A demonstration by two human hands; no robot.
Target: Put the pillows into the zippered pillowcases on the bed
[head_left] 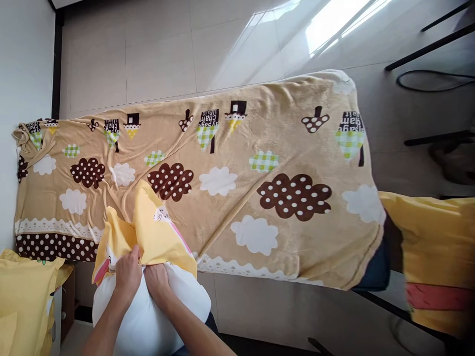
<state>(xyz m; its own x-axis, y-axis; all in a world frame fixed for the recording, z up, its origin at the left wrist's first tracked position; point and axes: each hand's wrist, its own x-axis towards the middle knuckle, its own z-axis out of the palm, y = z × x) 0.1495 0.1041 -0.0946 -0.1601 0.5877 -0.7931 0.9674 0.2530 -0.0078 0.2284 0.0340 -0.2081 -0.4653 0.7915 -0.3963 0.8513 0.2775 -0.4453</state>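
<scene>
A white pillow [148, 324] lies toward me, its far end inside a yellow pillowcase [154, 242] with a printed animal face and pink patches. My left hand [128, 272] is closed on the edge of the pillowcase opening. My right hand [158, 282] reaches under the pillowcase edge and presses into the top of the white pillow; its fingertips are hidden beneath the yellow cloth. Both hands are close together at the mouth of the case. The closed end of the case stands up in two peaks over the blanket [222, 237].
The tan blanket with cloud and tree prints covers a long low surface. Yellow bedding [25, 296] is stacked at the lower left. A yellow cloth with a red band [438, 296] hangs at the right. Black metal legs [426, 49] and a cable [419, 89] are on the tiled floor.
</scene>
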